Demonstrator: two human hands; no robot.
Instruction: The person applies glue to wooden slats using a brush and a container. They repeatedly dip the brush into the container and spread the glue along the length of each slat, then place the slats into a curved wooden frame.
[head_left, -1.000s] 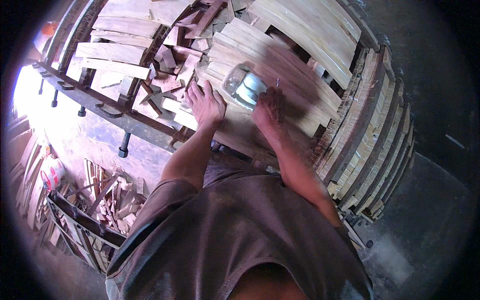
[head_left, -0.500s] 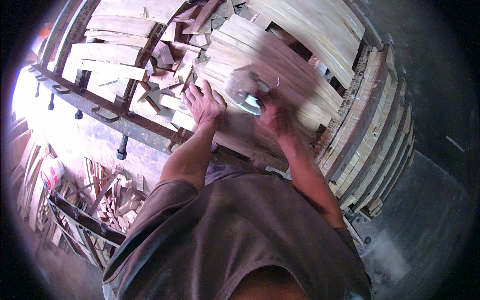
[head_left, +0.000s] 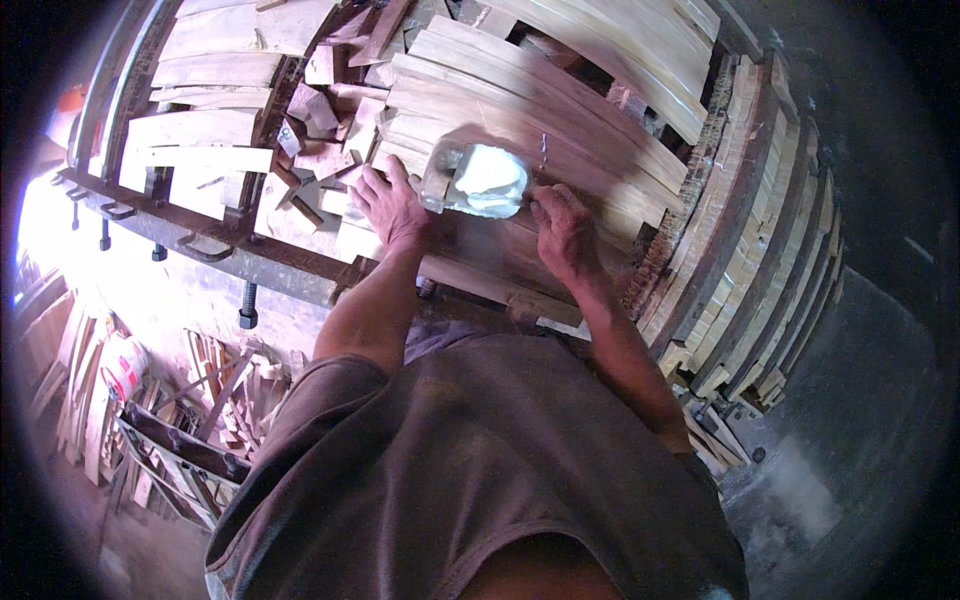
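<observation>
A clear plastic container point(head_left: 437, 183) with a bright white filling lies over the pale wooden boards point(head_left: 500, 105) in front of me. My right hand point(head_left: 568, 232) is closed at its right edge, fingers curled around what looks like its rim or handle; the exact grip is partly hidden. My left hand point(head_left: 392, 205) rests on the board ends just left of the container, its fingers bent but apart, holding nothing. A thin pale streak point(head_left: 544, 148) shows on the boards beyond my right hand.
Loose wood offcuts point(head_left: 318, 110) are heaped between the board stacks. A metal frame rail point(head_left: 200, 233) with hanging bolts point(head_left: 248, 305) runs along the left. Curved stacks of strips point(head_left: 740, 220) rise at the right. Scrap wood and a white-and-red bucket point(head_left: 122, 366) stand lower left.
The container, blurred and tilted before, now shows its white filling more fully. My right hand has shifted slightly right. My left hand has slid a little left, still on the boards.
</observation>
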